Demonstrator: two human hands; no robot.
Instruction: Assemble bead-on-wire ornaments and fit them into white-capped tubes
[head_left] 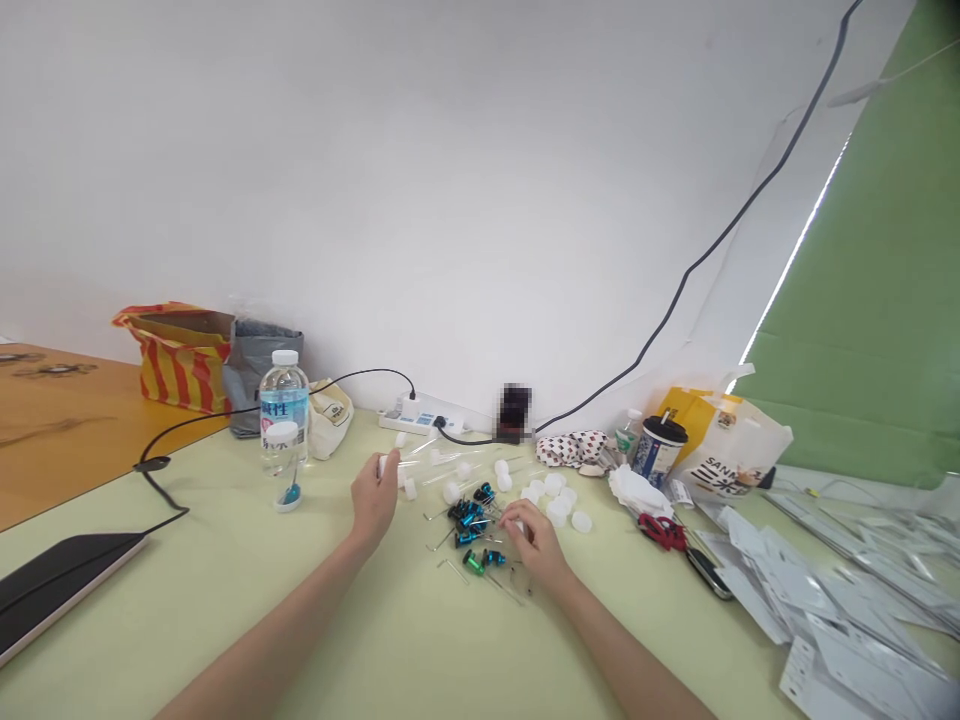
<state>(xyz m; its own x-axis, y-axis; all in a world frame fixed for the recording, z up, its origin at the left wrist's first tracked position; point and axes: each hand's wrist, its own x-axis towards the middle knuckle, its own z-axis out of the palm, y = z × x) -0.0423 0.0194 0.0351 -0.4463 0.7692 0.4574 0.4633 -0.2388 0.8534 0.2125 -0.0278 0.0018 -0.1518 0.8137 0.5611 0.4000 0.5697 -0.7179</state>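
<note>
The fingers of our left hand [373, 497] pinch a white cap [383, 465], those of our right hand [535, 540] pinch a small white piece [518, 526], blue capacitors [469, 522] lying between, in easy reach

A water bottle [284, 402], red-handled scissors [662, 533], a lidded paper cup [660, 452], and a power strip [420, 417].

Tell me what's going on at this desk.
A person works at a pale green desk. The left hand holds a small white plastic piece; the right hand holds another white piece over a heap of blue and green metal parts, with loose white caps beside it.
</note>
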